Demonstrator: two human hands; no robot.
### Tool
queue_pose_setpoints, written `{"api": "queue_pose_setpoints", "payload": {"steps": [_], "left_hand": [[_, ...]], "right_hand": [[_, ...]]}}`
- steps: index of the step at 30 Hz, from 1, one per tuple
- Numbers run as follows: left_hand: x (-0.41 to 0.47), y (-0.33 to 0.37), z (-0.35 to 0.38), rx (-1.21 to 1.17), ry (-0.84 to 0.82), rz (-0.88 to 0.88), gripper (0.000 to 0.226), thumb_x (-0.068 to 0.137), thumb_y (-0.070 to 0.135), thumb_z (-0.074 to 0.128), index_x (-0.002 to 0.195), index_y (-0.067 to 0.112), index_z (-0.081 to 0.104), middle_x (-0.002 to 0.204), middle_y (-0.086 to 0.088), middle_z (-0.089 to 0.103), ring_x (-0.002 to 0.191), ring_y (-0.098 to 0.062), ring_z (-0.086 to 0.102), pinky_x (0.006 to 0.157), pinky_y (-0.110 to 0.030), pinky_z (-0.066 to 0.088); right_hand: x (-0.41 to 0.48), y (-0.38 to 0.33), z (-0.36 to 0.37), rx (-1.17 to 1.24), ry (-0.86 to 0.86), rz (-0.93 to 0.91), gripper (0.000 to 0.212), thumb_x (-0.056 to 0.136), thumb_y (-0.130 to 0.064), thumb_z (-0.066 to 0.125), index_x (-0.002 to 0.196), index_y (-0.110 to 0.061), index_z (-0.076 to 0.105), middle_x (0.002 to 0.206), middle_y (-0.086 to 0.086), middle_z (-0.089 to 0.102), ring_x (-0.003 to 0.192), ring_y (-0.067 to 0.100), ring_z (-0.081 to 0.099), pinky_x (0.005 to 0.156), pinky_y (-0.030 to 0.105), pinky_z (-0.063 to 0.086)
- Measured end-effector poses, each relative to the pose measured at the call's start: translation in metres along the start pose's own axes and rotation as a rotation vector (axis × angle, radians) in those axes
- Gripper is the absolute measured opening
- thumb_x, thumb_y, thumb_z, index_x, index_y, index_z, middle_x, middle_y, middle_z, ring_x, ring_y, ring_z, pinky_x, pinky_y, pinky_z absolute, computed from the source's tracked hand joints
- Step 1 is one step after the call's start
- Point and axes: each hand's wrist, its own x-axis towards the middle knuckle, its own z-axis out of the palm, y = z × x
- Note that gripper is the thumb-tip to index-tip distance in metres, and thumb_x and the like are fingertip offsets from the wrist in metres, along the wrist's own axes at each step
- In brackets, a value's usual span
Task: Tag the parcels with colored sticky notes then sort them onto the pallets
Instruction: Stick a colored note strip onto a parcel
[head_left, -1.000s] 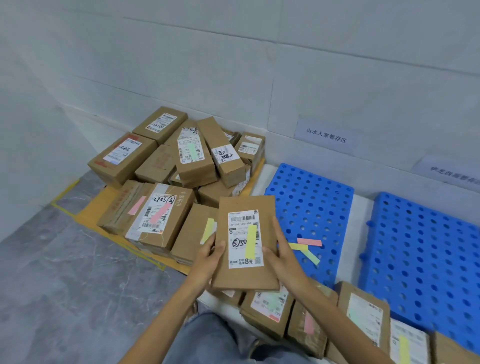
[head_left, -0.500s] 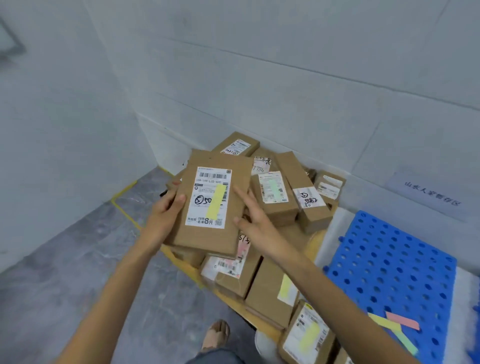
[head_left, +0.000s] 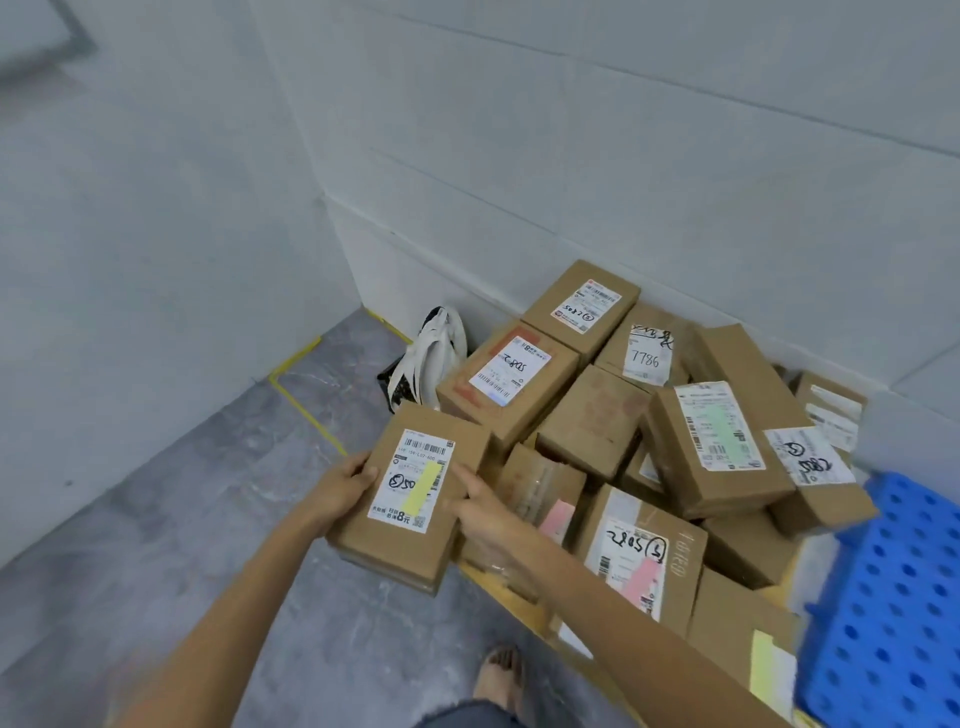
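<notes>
The left hand (head_left: 340, 493) and the right hand (head_left: 483, 512) grip by its two sides a flat brown cardboard parcel (head_left: 402, 548) with a yellow sticky note (head_left: 422, 488), low at the left edge of a heap of brown cardboard parcels (head_left: 592, 415). Around are the grey floor (head_left: 208, 545) and the white wall corner (head_left: 332, 156); a blue perforated plastic pallet (head_left: 893, 597) lies at right.

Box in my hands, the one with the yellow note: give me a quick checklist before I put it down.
1. Grip: left hand and right hand hold the box by opposite sides: ok.
2. Yellow note lies flat on the label: ok.
3. Label faces up, readable: ok.
4. Blue pallet fully in view: not ok, only a part shows at the right edge.
5. Which pallet takes yellow: cannot tell.
</notes>
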Motion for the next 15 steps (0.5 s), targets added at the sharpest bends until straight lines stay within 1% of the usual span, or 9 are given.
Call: {"api": "queue_pose_setpoints", "payload": {"steps": [2,3,5,6,9,10,12,14,15], "left_hand": [[0.012,-0.006,0.005,0.032,-0.057,-0.023,0.034,0.102,0.016,0.042,0.135,0.014,0.049,0.124,-0.01,0.061,0.109,-0.026,0.058,0.095,-0.039,0.047],[0.017,-0.009,0.009,0.039,-0.068,-0.007,0.034,0.102,0.014,0.041,0.135,0.014,0.049,0.125,-0.011,0.061,0.109,-0.026,0.058,0.093,-0.038,0.047],[0.02,-0.007,0.017,0.039,-0.071,0.017,0.034,0.102,0.01,0.039,0.135,0.013,0.049,0.125,-0.012,0.061,0.105,-0.023,0.058,0.083,-0.03,0.047],[0.022,-0.007,0.02,0.042,-0.071,0.02,0.035,0.102,0.009,0.038,0.135,0.011,0.048,0.124,-0.013,0.061,0.104,-0.021,0.057,0.08,-0.028,0.044],[0.034,-0.01,0.025,0.072,-0.08,0.025,0.036,0.103,0.009,0.036,0.137,0.009,0.046,0.124,-0.013,0.06,0.101,-0.018,0.054,0.081,-0.025,0.038],[0.036,-0.01,0.025,0.094,-0.081,0.03,0.037,0.103,0.009,0.036,0.138,0.009,0.045,0.126,-0.012,0.059,0.103,-0.018,0.053,0.082,-0.024,0.036],[0.04,-0.009,0.025,0.162,-0.085,0.055,0.039,0.103,0.01,0.036,0.141,0.011,0.042,0.13,-0.012,0.057,0.113,-0.022,0.053,0.085,-0.024,0.034],[0.045,-0.01,0.022,0.211,-0.098,0.091,0.04,0.102,0.01,0.037,0.142,0.013,0.041,0.131,-0.01,0.057,0.12,-0.025,0.051,0.088,-0.025,0.034],[0.046,-0.011,0.021,0.224,-0.11,0.108,0.039,0.102,0.01,0.038,0.141,0.014,0.042,0.129,-0.009,0.058,0.12,-0.025,0.052,0.089,-0.026,0.035]], "right_hand": [[0.01,0.008,0.002,0.047,0.028,0.057,0.069,0.088,0.006,0.045,0.145,-0.032,0.034,0.152,0.001,0.028,0.125,0.026,0.047,0.082,0.028,0.057],[0.01,0.01,0.002,0.045,0.044,0.067,0.068,0.089,0.008,0.045,0.145,-0.029,0.034,0.149,0.0,0.028,0.125,0.024,0.046,0.08,0.023,0.056],[0.009,0.012,0.0,-0.006,0.071,0.061,0.064,0.092,0.01,0.041,0.147,-0.022,0.033,0.144,-0.002,0.027,0.12,0.015,0.041,0.073,0.009,0.051],[0.008,0.013,-0.003,-0.039,0.089,0.054,0.063,0.093,0.01,0.04,0.146,-0.022,0.032,0.143,-0.003,0.026,0.118,0.012,0.039,0.073,0.006,0.048],[0.01,0.017,-0.006,-0.153,0.126,0.041,0.06,0.095,0.004,0.038,0.148,-0.022,0.03,0.146,-0.002,0.025,0.122,0.01,0.035,0.079,0.0,0.042],[0.011,0.017,-0.005,-0.202,0.13,0.041,0.059,0.096,0.001,0.038,0.149,-0.023,0.027,0.147,-0.002,0.023,0.126,0.012,0.034,0.087,0.002,0.039],[0.014,0.017,-0.004,-0.329,0.132,0.04,0.058,0.097,-0.004,0.037,0.15,-0.023,0.022,0.15,0.0,0.018,0.136,0.018,0.027,0.104,0.015,0.028],[0.016,0.017,0.001,-0.403,0.146,0.032,0.058,0.097,-0.008,0.038,0.15,-0.023,0.02,0.152,0.002,0.015,0.139,0.021,0.023,0.113,0.026,0.023],[0.016,0.015,0.003,-0.395,0.154,0.04,0.057,0.096,-0.009,0.038,0.149,-0.024,0.023,0.151,0.003,0.018,0.138,0.022,0.025,0.114,0.029,0.025]]}}
